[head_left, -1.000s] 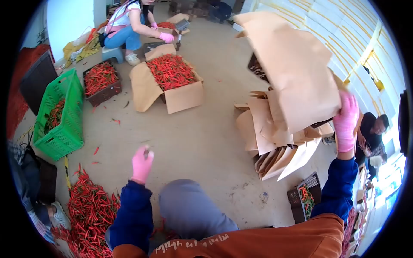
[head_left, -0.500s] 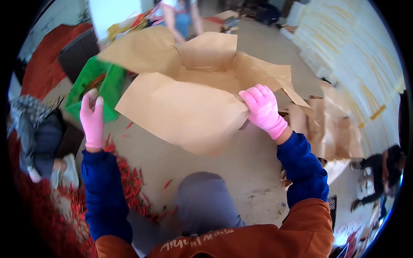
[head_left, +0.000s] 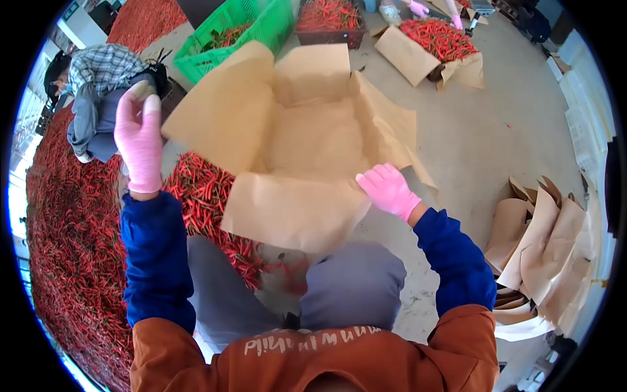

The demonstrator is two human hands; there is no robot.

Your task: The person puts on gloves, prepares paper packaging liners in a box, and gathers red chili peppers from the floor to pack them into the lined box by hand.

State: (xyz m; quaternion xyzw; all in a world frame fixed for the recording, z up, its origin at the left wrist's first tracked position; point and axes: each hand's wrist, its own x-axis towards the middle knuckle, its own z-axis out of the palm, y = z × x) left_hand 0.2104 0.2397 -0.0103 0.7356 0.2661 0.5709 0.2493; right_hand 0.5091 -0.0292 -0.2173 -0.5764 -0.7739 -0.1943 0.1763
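Note:
A brown paper-lined box [head_left: 318, 137] sits in front of my knees, its inside bare and its paper sheets flaring outward. My right hand [head_left: 390, 191], in a pink glove, grips the near right corner of the brown paper [head_left: 294, 209], fingers bent over its edge. That near sheet hangs toward my legs. Left of the box, my left hand [head_left: 139, 134] is raised in a matching glove with pale fingertips. Its fingers curve loosely toward the thumb, a gap between them and nothing visible inside. The left sheet's corner lies just beside this hand, apart from it.
Red chillies [head_left: 202, 196] lie heaped left of my legs, with a larger spread [head_left: 72, 261] beyond. A green crate [head_left: 274, 26] and a dark crate [head_left: 330, 39] of chillies stand behind. Another chilli-filled box [head_left: 408, 55] is further right. Folded brown paper [head_left: 548, 242] lies right; a person [head_left: 111, 91] crouches left.
The view has tilted and shifted, showing more chillies. The paper-lined box now appears lower and nearer my knees. My right hand keeps its grip on the paper; my left stays raised.

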